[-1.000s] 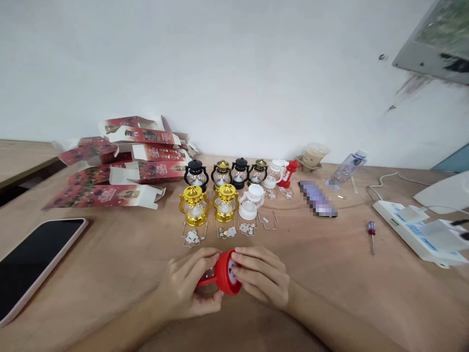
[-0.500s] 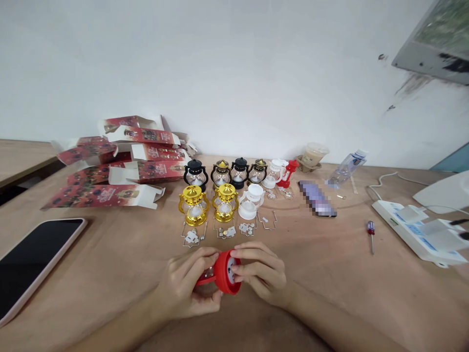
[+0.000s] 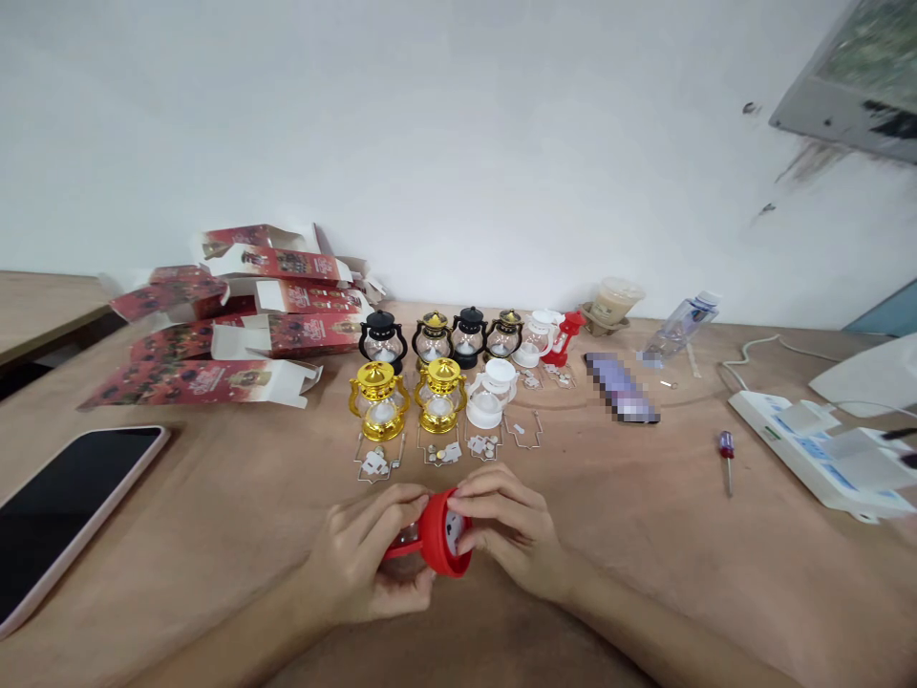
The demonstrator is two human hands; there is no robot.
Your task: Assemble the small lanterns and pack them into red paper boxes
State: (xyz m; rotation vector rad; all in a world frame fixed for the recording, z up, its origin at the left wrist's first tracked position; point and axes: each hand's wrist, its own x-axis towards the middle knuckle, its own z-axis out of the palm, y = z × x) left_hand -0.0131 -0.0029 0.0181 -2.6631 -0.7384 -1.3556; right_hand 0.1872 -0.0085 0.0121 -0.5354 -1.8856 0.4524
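A small red lantern [image 3: 434, 537] lies on its side above the front of the table, its base turned to the right. My left hand [image 3: 369, 552] is closed around its clear middle and frame. At the base, the fingers of my right hand [image 3: 510, 527] grip the red rim, with the thumb against the white underside, where dark spots show. Whether the right fingers hold a small part is hidden. Beyond the hands stand gold lanterns [image 3: 382, 413] and a white lantern [image 3: 489, 394]. Bent wire handles [image 3: 378, 478] lie before them with button cells and white pieces [image 3: 483, 446].
Opened red boxes [image 3: 207, 382] are heaped at back left, above a phone [image 3: 72, 516]. More lanterns [image 3: 469, 339] line the back. On the right are a blurred phone [image 3: 622, 390], cup [image 3: 616, 304], bottle [image 3: 680, 330], screwdriver [image 3: 727, 459] and power strip [image 3: 809, 459].
My right fingers have shifted slightly up on the lantern's base, and the thumb has moved, uncovering more of the white underside. My left hand keeps its hold.
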